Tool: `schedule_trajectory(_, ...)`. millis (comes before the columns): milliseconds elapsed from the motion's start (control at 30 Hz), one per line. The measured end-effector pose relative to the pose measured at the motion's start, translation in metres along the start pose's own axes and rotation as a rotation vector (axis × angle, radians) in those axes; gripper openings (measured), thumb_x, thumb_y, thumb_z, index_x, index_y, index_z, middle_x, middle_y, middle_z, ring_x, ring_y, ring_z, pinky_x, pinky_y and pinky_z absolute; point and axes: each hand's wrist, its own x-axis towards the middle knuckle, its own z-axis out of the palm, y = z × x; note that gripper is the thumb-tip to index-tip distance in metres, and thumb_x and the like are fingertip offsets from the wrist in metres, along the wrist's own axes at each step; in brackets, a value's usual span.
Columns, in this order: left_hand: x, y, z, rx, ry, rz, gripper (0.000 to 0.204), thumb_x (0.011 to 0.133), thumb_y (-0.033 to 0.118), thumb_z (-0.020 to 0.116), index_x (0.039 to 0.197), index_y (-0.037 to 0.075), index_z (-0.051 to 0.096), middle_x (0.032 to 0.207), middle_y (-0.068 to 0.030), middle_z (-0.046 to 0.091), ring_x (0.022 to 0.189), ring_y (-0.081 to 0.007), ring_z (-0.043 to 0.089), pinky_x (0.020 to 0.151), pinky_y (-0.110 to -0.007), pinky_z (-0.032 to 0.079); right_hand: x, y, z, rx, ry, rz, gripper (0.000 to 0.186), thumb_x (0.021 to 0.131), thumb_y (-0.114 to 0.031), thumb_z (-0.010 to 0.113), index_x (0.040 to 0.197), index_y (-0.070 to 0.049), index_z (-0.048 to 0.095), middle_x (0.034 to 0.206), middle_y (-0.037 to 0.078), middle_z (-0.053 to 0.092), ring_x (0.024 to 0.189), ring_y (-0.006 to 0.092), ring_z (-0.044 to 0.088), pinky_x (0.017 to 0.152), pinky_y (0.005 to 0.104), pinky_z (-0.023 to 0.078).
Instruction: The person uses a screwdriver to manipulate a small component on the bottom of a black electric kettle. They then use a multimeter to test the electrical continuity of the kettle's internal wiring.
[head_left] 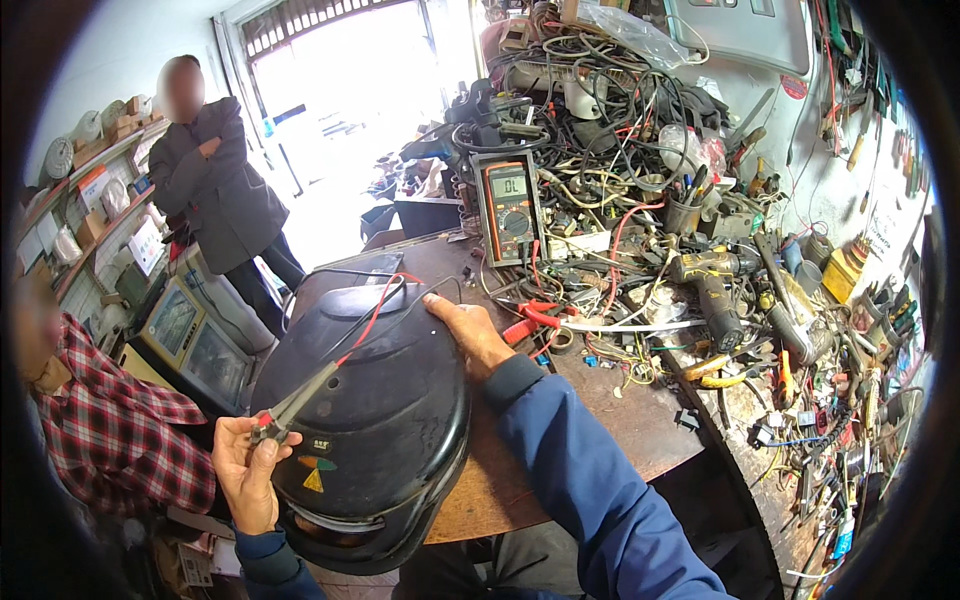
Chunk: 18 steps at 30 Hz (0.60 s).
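Note:
A bulky, rounded black plastic appliance (pixel 390 380) stands before me on the table's left edge, with a small yellow-and-green warning sticker on its side. My left hand (pixel 252 465) is closed in a pinch around the ends of a red-and-black pair of test leads (pixel 305 395), beside the appliance's left side. The leads run up across its top. My right hand (pixel 468 332) grips the appliance's upper right edge, thumb on top; its fingertips are partly hidden. An orange-and-black multimeter (pixel 510 208) leans upright behind, its display lit.
Red-handled pliers (pixel 532 318) lie right of my right hand. Cables (pixel 600 130) heap up at the back. A cordless drill (pixel 710 290) and scattered small parts cover the bench's right side. One person (pixel 220 180) stands back left; another in a checked shirt (pixel 120 420) is near left.

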Motion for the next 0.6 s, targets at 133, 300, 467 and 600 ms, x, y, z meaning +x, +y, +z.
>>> schedule_trajectory(133,0.001,0.0,0.0,0.0,0.0,-0.008,0.03,0.099,0.012,0.074,0.119,0.005,0.053,0.114,-0.0124,0.069,0.094,-0.0238,0.077,0.08,-0.026,0.061,0.002,0.0,-0.003,0.04,-0.028,0.01,0.054,0.094,-0.039,0.081,0.114,0.011,0.071,0.101,0.016,0.077,0.083,0.0219,0.074,0.075,0.0354,0.06)
schedule_trajectory(300,0.0,-0.001,-0.002,-0.002,-0.007,-0.01,0.03,0.1,0.012,0.074,0.119,0.005,0.053,0.114,-0.0132,0.069,0.094,-0.0238,0.077,0.08,-0.026,0.061,-0.001,-0.006,-0.003,0.09,-0.102,0.04,0.05,0.095,-0.036,0.081,0.116,0.008,0.071,0.1,0.014,0.077,0.08,0.0215,0.074,0.074,0.0345,0.06)
schedule_trajectory(467,0.001,-0.002,-0.002,-0.012,-0.009,-0.011,0.03,0.1,0.012,0.074,0.119,0.005,0.053,0.114,-0.0137,0.069,0.094,-0.0239,0.077,0.08,-0.027,0.061,0.0,-0.006,-0.004,0.015,-0.053,0.002,0.049,0.095,-0.038,0.08,0.113,0.007,0.072,0.096,0.011,0.077,0.073,0.0199,0.072,0.069,0.0317,0.058)
schedule_trajectory(600,0.002,-0.001,-0.001,-0.015,-0.01,-0.014,0.031,0.1,0.012,0.074,0.12,0.005,0.052,0.115,-0.0138,0.069,0.094,-0.0241,0.077,0.081,-0.027,0.061,0.001,-0.004,-0.005,-0.012,-0.018,-0.005,0.049,0.095,-0.038,0.08,0.108,0.008,0.073,0.093,0.011,0.077,0.073,0.0188,0.071,0.067,0.0318,0.056)
